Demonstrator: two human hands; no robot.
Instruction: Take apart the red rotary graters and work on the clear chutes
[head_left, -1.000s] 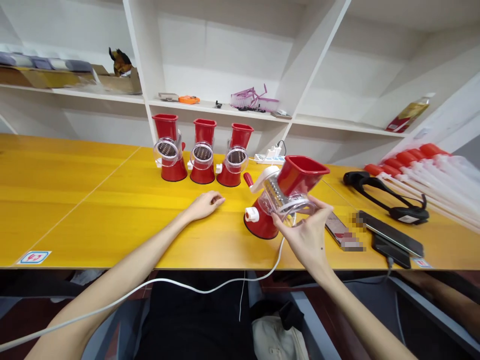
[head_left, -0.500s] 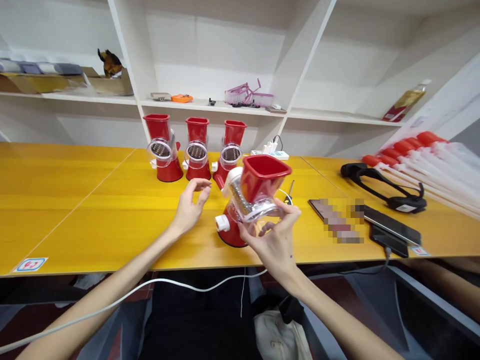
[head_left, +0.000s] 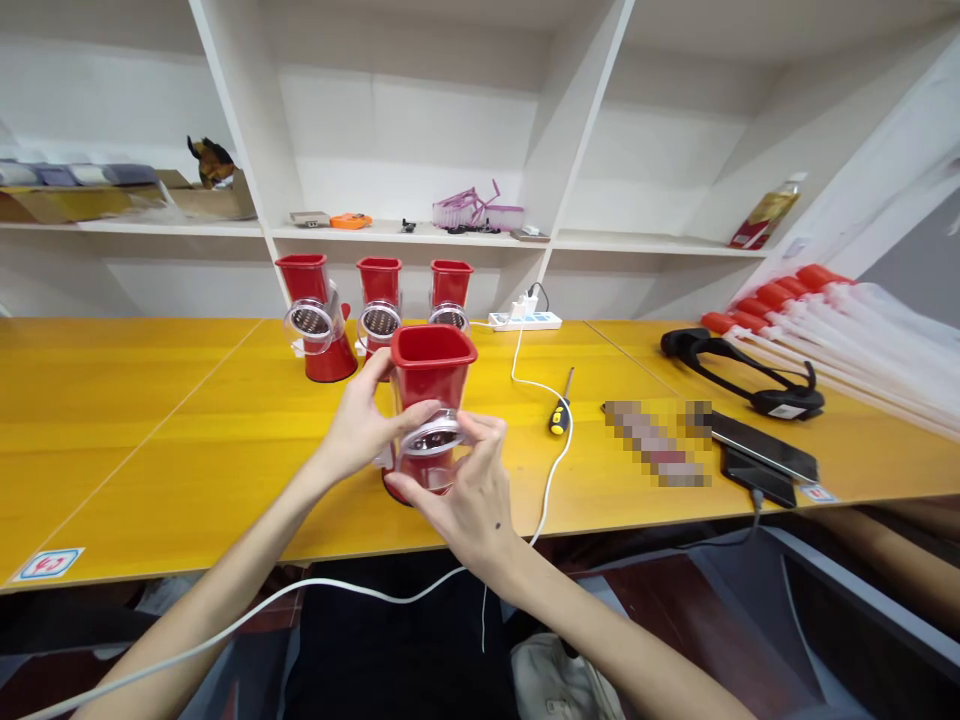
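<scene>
A red rotary grater [head_left: 431,370] stands upright on the yellow table in front of me, its square hopper on top and its clear round mouth facing me. My left hand [head_left: 364,415] is wrapped round its left side, the thumb lying across the front above the clear ring. My right hand [head_left: 472,500] grips the clear ring [head_left: 433,435] from the right and below, between thumb and fingers. The lower body of the grater is partly hidden by my hands. Behind it, a row of three like graters stands: a left one [head_left: 330,355], a middle one [head_left: 380,275] and a right one [head_left: 451,280].
On the right lie a screwdriver [head_left: 559,415], a white cable [head_left: 555,470], phones [head_left: 765,445] and a black headset [head_left: 780,400]. A power strip [head_left: 525,321] sits at the back. Several red-capped clear bags [head_left: 840,320] lie far right. White shelves [head_left: 420,232] rise behind the table.
The grater has moved left and turned so that its mouth faces me. My left hand has closed round it. My right hand has moved left with it, still on the clear ring.
</scene>
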